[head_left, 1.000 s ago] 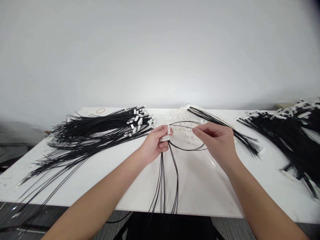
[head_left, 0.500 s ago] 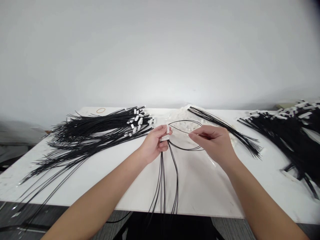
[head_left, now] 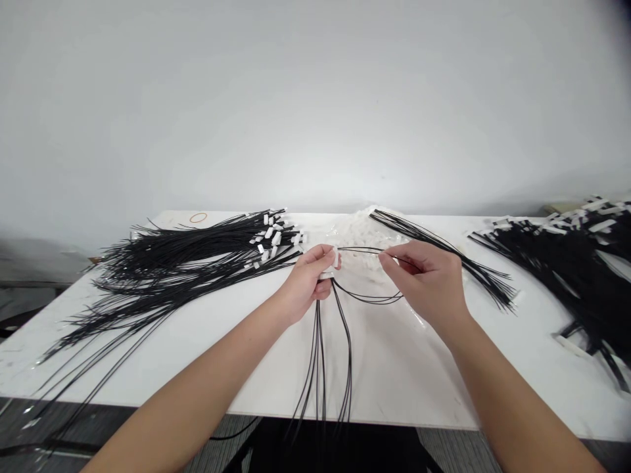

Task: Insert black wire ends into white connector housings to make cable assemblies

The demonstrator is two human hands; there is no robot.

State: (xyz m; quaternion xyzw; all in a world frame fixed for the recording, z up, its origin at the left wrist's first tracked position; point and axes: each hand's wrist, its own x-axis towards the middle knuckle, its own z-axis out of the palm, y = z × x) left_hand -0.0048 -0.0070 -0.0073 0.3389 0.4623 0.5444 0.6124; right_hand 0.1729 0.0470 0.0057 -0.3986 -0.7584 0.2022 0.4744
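Black wires (head_left: pixel 359 248) run rightward from the white connector (head_left: pixel 336 257) clamped in my left fingers (head_left: pixel 320 255) to my right fingers (head_left: pixel 388 257), pinched on them.

Left hand (head_left: pixel 315 274) grips white connectors (head_left: pixel 336 257); black wires (head_left: pixel 362 249) run from there to the right hand (head_left: pixel 431 276), pinched between thumb and fingers. Further strands (head_left: pixel 350 341) hang below the left hand. White table (head_left: pixel 394 368) bears a wire pile (head_left: pixel 187 253) at left, another wire heap (head_left: pixel 566 269) at right, and a narrow bundle (head_left: pixel 444 251) between.
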